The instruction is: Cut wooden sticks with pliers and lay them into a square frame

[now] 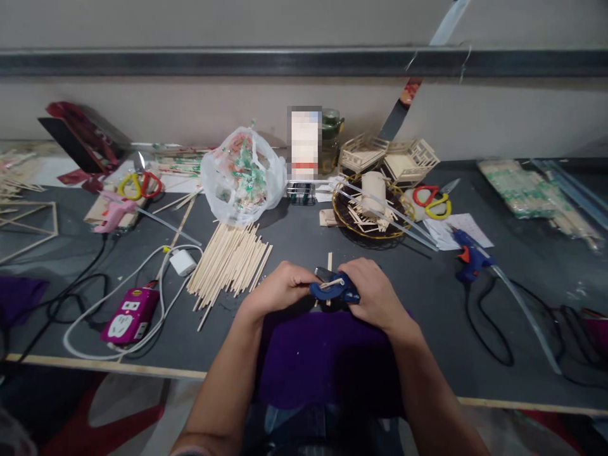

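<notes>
The purple cloth (pixel 294 361) is at the bottom middle. Just above it, the right hand (pixel 375 292) is wrapped around a blue cutter (pixel 350 292), near the middle of the frame. A small stick (pixel 332 283) lies across the cutter. The left hand (pixel 285 285) is bent in close on the other side; I can't tell if it pinches the stick. Left of the hands is a stick pile (pixel 230 263). Farther up are a round basket (pixel 339 218) and a white bag (pixel 216 183).
</notes>
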A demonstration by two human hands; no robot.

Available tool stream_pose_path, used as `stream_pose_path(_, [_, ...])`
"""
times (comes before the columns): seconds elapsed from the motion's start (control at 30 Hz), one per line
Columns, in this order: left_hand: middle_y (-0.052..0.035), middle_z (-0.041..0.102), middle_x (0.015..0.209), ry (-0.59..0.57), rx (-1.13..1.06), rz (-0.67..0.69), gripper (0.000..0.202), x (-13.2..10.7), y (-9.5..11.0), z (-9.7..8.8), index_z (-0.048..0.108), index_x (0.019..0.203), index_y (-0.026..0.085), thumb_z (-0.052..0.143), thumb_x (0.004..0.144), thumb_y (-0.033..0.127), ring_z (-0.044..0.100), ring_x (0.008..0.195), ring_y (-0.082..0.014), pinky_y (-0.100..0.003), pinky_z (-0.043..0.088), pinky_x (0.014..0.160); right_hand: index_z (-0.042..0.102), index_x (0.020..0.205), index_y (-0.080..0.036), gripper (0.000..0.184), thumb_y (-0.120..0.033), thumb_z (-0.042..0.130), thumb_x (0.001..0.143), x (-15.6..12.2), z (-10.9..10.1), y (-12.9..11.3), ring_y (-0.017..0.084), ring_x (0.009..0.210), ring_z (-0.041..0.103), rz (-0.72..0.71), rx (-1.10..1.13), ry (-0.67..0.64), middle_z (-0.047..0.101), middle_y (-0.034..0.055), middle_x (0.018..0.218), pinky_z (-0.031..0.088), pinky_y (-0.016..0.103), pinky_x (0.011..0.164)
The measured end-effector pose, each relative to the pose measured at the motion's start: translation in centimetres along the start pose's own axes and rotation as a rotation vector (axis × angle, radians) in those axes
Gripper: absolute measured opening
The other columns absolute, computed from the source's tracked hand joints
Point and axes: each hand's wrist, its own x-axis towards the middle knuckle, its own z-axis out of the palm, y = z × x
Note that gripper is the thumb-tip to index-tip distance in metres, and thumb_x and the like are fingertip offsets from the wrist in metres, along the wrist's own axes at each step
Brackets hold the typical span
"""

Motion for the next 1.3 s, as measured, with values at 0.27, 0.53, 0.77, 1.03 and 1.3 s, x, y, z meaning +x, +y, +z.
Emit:
stream_pose_path(0.27, [-0.0045, 0.073, 0.071, -0.003, 0.091, 0.061, 0.022, -0.2, 0.2, -0.2, 0.075, 0.082, 0.019, 0.053, 0.084, 0.016, 0.066, 0.065, -0.0123, -0.020, 0.047, 0.065, 0.055, 0.105, -0.017, 0.035, -0.009, 0.049, 0.071, -0.1, 0.1, -0.1, 0.025, 0.089, 0.052, 0.018, 0.021, -0.021, 0.062, 0.0101, 0.096, 0.038, 0.036, 0.078])
stream_pose_path(0.53, [-0.0016, 0.064, 0.060, -0.007, 0.168, 0.150, 0.023, -0.4, 0.1, -0.3, 0.068, 0.072, 0.014, 0.050, 0.084, 0.009, 0.059, 0.056, -0.0086, -0.016, 0.038, 0.055, 0.057, 0.099, -0.016, 0.028, -0.010, 0.050, 0.072, -0.1, 0.1, -0.1, 0.022, 0.079, 0.052, 0.004, 0.018, -0.029, 0.061, 0.0079, 0.085, 0.039, 0.033, 0.072])
stream_pose_path(0.77, [0.0025, 0.051, 0.050, -0.016, 0.140, 0.161, 0.031, -0.4, 0.3, -0.4, 0.056, 0.057, 0.014, 0.048, 0.087, 0.014, 0.046, 0.048, -0.0060, -0.017, 0.031, 0.049, 0.057, 0.094, -0.017, 0.020, -0.013, 0.049, 0.076, -0.3, 0.3, -0.1, 0.020, 0.073, 0.051, -0.011, 0.021, -0.012, 0.059, 0.0054, 0.077, 0.038, 0.029, 0.068])
stream_pose_path(1.03, [0.0024, 0.050, 0.049, -0.052, 0.088, 0.140, 0.033, -0.5, 0.2, -0.4, 0.057, 0.055, 0.014, 0.048, 0.086, 0.016, 0.045, 0.048, -0.0064, -0.018, 0.031, 0.050, 0.053, 0.081, -0.019, 0.014, -0.012, 0.047, 0.070, -0.4, 0.6, -0.4, 0.017, 0.066, 0.051, 0.003, 0.043, -0.033, 0.059, 0.0027, 0.071, 0.034, 0.027, 0.061])
stream_pose_path(1.3, [-0.0041, 0.068, 0.076, 0.052, -0.136, -0.132, 0.016, -0.2, -1.2, -1.0, 0.073, 0.082, 0.015, 0.061, 0.082, 0.025, 0.060, 0.069, -0.0134, -0.022, 0.045, 0.064, 0.052, 0.081, -0.022, 0.013, -0.016, 0.050, 0.070, -0.3, 0.5, 0.0, 0.015, 0.061, 0.054, 0.190, 0.173, 0.058, 0.059, -0.0004, 0.068, 0.038, 0.023, 0.059])
